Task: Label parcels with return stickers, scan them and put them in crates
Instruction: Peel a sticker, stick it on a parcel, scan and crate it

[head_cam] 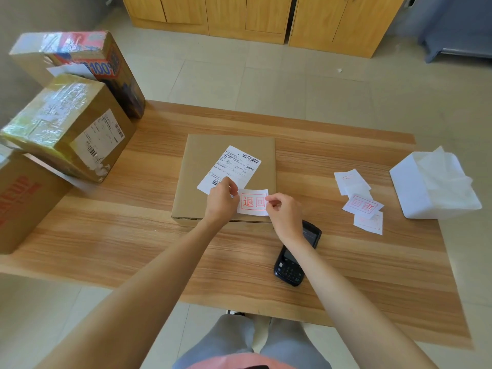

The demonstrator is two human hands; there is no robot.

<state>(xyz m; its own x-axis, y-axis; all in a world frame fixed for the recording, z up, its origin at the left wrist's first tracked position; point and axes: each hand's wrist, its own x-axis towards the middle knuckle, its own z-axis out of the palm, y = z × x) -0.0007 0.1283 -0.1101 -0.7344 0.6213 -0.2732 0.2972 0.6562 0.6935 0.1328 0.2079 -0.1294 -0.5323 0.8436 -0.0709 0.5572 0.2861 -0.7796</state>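
On the counter [346, 262] the flat parcel [207, 166] lies straight ahead of us. Over its near edge we stretch the return sticker [252, 203], long axis left-right: left hand [221, 201] and right hand [285, 211] each pinching an end.

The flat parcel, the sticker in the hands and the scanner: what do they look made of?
Flat parcel: plain brown cardboard, matte, with a folded edge showing at the near side. Sticker: thin white paper printed in red; it curls slightly between the left hand and right hand, which pinch its ends. Scanner: probably black plastic, with a glossy screen and a keypad.
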